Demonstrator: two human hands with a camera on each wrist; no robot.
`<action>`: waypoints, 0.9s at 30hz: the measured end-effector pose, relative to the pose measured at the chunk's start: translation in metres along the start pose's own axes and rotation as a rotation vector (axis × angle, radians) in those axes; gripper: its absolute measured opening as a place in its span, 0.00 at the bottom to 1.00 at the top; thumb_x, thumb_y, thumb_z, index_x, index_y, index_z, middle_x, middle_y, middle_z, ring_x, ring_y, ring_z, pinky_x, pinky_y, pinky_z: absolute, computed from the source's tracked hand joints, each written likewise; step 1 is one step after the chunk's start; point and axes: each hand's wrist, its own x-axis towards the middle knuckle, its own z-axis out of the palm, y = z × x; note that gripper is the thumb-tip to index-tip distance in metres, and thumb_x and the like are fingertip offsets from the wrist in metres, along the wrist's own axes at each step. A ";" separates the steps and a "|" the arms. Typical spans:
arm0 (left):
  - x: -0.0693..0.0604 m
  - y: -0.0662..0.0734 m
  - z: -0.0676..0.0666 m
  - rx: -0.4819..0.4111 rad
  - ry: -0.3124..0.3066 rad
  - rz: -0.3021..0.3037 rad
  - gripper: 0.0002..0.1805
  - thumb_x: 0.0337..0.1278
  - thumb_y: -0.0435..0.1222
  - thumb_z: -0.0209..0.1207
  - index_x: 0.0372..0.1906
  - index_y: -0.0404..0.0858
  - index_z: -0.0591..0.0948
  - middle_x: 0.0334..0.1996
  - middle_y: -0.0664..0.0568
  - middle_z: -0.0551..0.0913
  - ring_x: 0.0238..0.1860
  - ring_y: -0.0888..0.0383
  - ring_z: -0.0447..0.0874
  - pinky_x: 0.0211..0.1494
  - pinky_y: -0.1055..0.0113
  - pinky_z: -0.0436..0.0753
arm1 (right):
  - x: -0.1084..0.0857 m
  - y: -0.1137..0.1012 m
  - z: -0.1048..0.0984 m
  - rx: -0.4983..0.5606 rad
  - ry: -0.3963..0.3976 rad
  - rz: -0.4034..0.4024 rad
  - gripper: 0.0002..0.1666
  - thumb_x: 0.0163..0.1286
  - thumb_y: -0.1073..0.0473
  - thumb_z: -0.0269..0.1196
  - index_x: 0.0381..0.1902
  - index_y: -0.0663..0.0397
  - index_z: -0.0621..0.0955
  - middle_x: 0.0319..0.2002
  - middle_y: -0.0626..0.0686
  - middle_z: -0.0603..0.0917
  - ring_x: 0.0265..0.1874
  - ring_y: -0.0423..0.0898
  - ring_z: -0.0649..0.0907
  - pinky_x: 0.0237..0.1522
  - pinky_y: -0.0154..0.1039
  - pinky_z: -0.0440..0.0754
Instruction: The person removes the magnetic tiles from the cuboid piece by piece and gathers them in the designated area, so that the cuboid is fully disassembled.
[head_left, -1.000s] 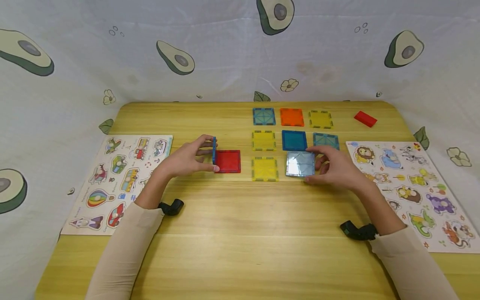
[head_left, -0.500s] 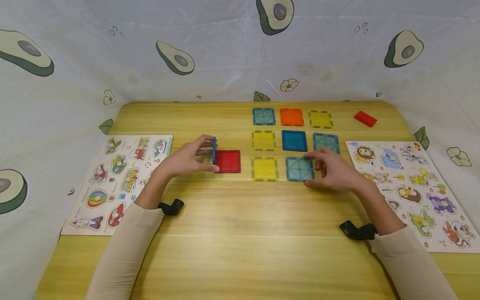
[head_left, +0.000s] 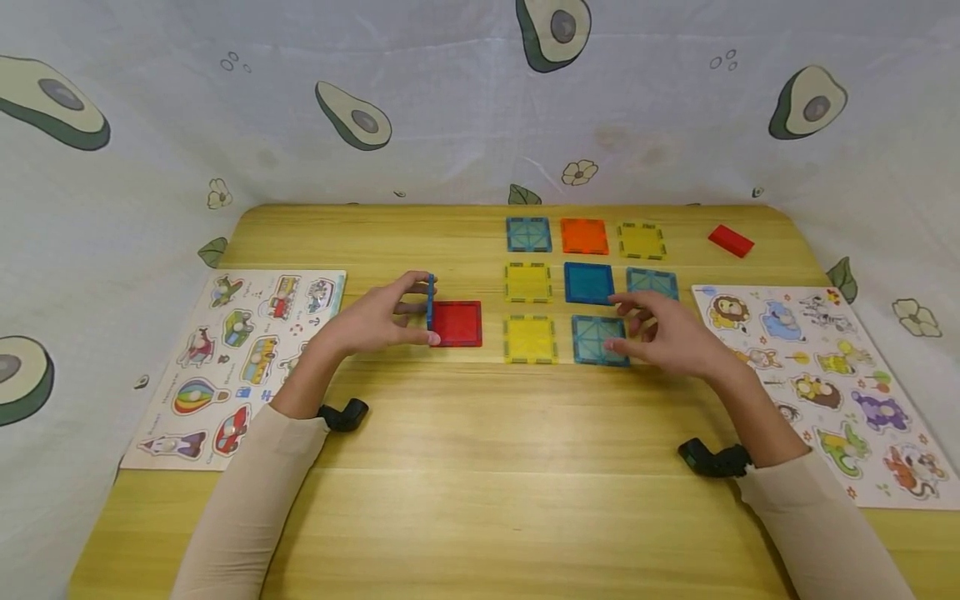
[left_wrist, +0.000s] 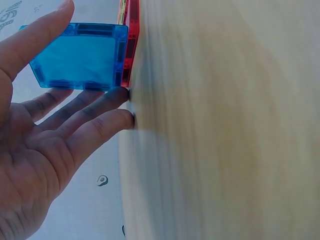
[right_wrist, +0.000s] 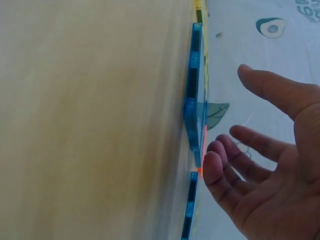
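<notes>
My left hand point(head_left: 375, 318) pinches a dark blue square magnetic tile point(left_wrist: 82, 57) between thumb and fingers. That tile stands upright along the left edge of a red square tile point(head_left: 459, 323) lying on the table. My right hand point(head_left: 671, 335) hovers at the right side of a light blue square tile point(head_left: 596, 340), which lies flat. In the right wrist view its thumb and loosely bent fingers are apart and hold nothing. Just behind the light blue tile lies a dark blue tile point(head_left: 588, 283). Another light blue tile point(head_left: 651, 282) is partly hidden by the right hand.
Yellow tiles point(head_left: 529, 340) lie between the two hands. A back row has a light blue tile point(head_left: 528, 234), an orange tile point(head_left: 584, 237) and a yellow tile point(head_left: 641, 240). A red rectangular block point(head_left: 731, 241) lies farther right. Picture puzzle boards point(head_left: 168, 417) point(head_left: 798, 417) flank the table.
The light blue tile was tilted up in my right hand and is now flat on the table. My right hand has let go of it. The left hand stays in place.
</notes>
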 end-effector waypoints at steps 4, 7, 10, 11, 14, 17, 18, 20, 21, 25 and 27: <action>-0.001 0.000 0.000 -0.006 -0.007 0.005 0.51 0.56 0.46 0.75 0.79 0.45 0.58 0.77 0.45 0.67 0.75 0.44 0.70 0.72 0.49 0.75 | 0.006 -0.007 0.000 -0.010 0.031 -0.012 0.38 0.67 0.48 0.73 0.70 0.56 0.75 0.56 0.57 0.82 0.47 0.52 0.83 0.41 0.29 0.81; -0.001 0.000 0.000 -0.022 -0.011 0.009 0.50 0.57 0.45 0.75 0.79 0.44 0.58 0.77 0.44 0.67 0.75 0.44 0.70 0.72 0.50 0.76 | 0.011 -0.014 0.000 -0.015 0.035 -0.039 0.38 0.68 0.48 0.73 0.70 0.56 0.75 0.58 0.58 0.82 0.48 0.52 0.82 0.44 0.35 0.83; -0.001 0.000 0.000 -0.026 -0.012 0.008 0.50 0.58 0.44 0.74 0.79 0.44 0.58 0.77 0.45 0.66 0.75 0.44 0.70 0.72 0.51 0.76 | 0.019 -0.021 0.003 -0.008 0.037 -0.077 0.38 0.68 0.48 0.73 0.70 0.57 0.75 0.60 0.59 0.81 0.50 0.54 0.81 0.47 0.45 0.85; -0.001 -0.001 0.000 -0.025 -0.013 0.007 0.50 0.58 0.45 0.74 0.80 0.44 0.57 0.77 0.45 0.67 0.75 0.44 0.70 0.72 0.51 0.76 | 0.022 -0.024 0.004 -0.008 0.033 -0.090 0.38 0.68 0.49 0.72 0.70 0.57 0.75 0.60 0.60 0.81 0.51 0.54 0.80 0.48 0.49 0.85; 0.000 -0.002 0.000 -0.025 -0.015 0.005 0.51 0.58 0.46 0.74 0.80 0.44 0.57 0.76 0.45 0.67 0.75 0.44 0.70 0.72 0.50 0.76 | 0.031 -0.030 0.009 0.001 0.032 -0.116 0.38 0.67 0.50 0.73 0.71 0.58 0.75 0.60 0.60 0.80 0.51 0.56 0.80 0.50 0.56 0.85; 0.000 -0.002 0.000 -0.022 -0.018 0.008 0.51 0.58 0.46 0.74 0.79 0.44 0.57 0.76 0.45 0.68 0.75 0.44 0.70 0.71 0.50 0.77 | 0.040 -0.037 0.015 0.017 0.031 -0.115 0.39 0.66 0.49 0.73 0.71 0.56 0.75 0.60 0.59 0.80 0.51 0.56 0.80 0.51 0.56 0.86; 0.000 -0.003 0.000 -0.020 -0.018 0.010 0.50 0.58 0.46 0.74 0.79 0.44 0.57 0.76 0.45 0.68 0.75 0.44 0.70 0.71 0.50 0.77 | 0.043 -0.039 0.017 0.025 0.029 -0.118 0.39 0.66 0.49 0.74 0.71 0.56 0.75 0.61 0.59 0.79 0.52 0.56 0.80 0.52 0.57 0.86; 0.001 -0.003 0.000 -0.013 -0.016 0.011 0.50 0.58 0.47 0.74 0.79 0.45 0.57 0.76 0.45 0.67 0.75 0.43 0.70 0.71 0.49 0.77 | 0.047 -0.044 0.021 0.038 0.017 -0.122 0.40 0.66 0.49 0.74 0.71 0.56 0.74 0.62 0.59 0.78 0.53 0.56 0.79 0.53 0.57 0.85; 0.001 -0.003 0.000 -0.011 -0.015 0.012 0.50 0.59 0.47 0.73 0.80 0.45 0.57 0.77 0.45 0.67 0.75 0.43 0.70 0.71 0.49 0.77 | 0.049 -0.048 0.024 0.044 0.010 -0.126 0.40 0.66 0.48 0.74 0.72 0.56 0.74 0.62 0.60 0.78 0.54 0.57 0.79 0.53 0.57 0.85; 0.001 -0.003 0.000 0.000 -0.013 0.020 0.50 0.60 0.47 0.73 0.80 0.45 0.56 0.77 0.44 0.66 0.74 0.43 0.71 0.71 0.49 0.77 | 0.058 -0.061 0.034 0.054 -0.018 -0.138 0.42 0.65 0.46 0.74 0.72 0.55 0.74 0.64 0.58 0.77 0.57 0.56 0.79 0.55 0.56 0.84; 0.001 -0.004 0.000 -0.001 -0.014 0.025 0.50 0.60 0.48 0.72 0.80 0.45 0.55 0.77 0.44 0.65 0.74 0.42 0.71 0.71 0.49 0.77 | 0.062 -0.068 0.040 0.051 -0.027 -0.148 0.42 0.64 0.45 0.74 0.71 0.54 0.74 0.65 0.57 0.77 0.59 0.56 0.79 0.56 0.56 0.83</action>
